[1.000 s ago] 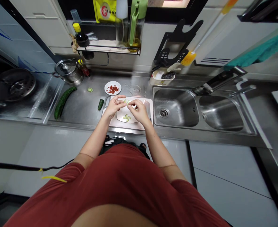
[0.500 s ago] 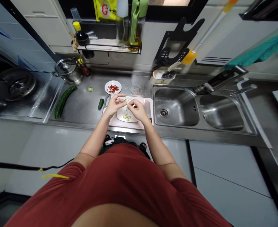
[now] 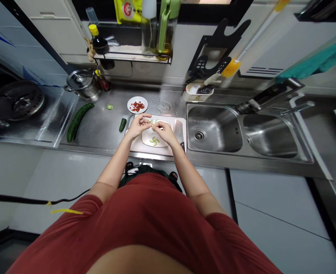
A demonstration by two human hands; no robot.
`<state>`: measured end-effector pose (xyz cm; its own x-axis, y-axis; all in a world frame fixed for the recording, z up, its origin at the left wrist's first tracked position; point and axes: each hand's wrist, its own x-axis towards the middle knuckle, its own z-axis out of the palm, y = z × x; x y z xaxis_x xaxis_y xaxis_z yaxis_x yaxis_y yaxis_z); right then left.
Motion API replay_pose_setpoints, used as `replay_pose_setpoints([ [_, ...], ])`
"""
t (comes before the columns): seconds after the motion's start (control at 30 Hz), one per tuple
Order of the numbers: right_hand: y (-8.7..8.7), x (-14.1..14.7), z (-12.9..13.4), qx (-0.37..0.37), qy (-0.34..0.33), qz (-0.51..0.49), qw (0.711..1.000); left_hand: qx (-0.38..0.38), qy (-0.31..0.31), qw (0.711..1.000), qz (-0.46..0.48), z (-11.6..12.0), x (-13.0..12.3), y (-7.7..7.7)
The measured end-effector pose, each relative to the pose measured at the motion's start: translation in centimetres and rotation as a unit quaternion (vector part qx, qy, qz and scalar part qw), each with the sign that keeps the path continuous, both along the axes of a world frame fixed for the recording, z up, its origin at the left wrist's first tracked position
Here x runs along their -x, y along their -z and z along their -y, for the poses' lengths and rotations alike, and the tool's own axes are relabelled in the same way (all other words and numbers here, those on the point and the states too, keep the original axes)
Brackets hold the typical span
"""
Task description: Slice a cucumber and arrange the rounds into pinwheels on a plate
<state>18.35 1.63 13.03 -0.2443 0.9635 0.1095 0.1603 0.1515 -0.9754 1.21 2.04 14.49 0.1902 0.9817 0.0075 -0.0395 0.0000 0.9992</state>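
My left hand (image 3: 138, 126) and my right hand (image 3: 162, 131) meet over a white plate (image 3: 146, 139), thumbs and fingertips pinched. Between the fingertips is a small pale-green cucumber slice, mostly covered by my fingers. Lower on the plate, several cucumber slices (image 3: 154, 141) lie fanned like a pinwheel. Under the plate is a light cutting board (image 3: 136, 148). A knife (image 3: 178, 131) rests on its right side, blade away from me and dark handle near. To the left of the board lies a short cucumber piece (image 3: 122, 125).
Behind the board stands a small white dish (image 3: 129, 106) of chopped red pieces. A long cucumber (image 3: 78, 122), a few cucumber slices (image 3: 110, 107) and a lidded pot (image 3: 83, 84) are left. On the right is a double sink (image 3: 216, 133). A bottle shelf (image 3: 128, 57) hangs above the counter.
The slice between my hands shows less than before, and my fingertips have come closer together. The whole view has shifted slightly.
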Motion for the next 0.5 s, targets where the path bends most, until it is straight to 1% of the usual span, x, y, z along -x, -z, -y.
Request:
replay_pose_setpoints([
  [0.13,1.8,0.2,-0.9,0.007,-0.014,0.027,1.000,0.012,0.007,1.000,-0.010,-0.9,0.8,1.7],
  [0.27,4.1,0.3,-1.7,0.015,-0.026,0.090,0.995,0.031,0.017,0.999,-0.030,-2.0,1.5,4.2],
  [0.4,6.2,0.6,-2.2,0.039,-0.047,0.179,0.982,0.039,0.026,0.995,-0.088,-2.9,1.7,6.8],
  [0.5,7.3,1.0,-2.5,0.046,-0.055,0.232,0.970,0.038,0.022,0.988,-0.150,-3.2,1.6,8.1],
])
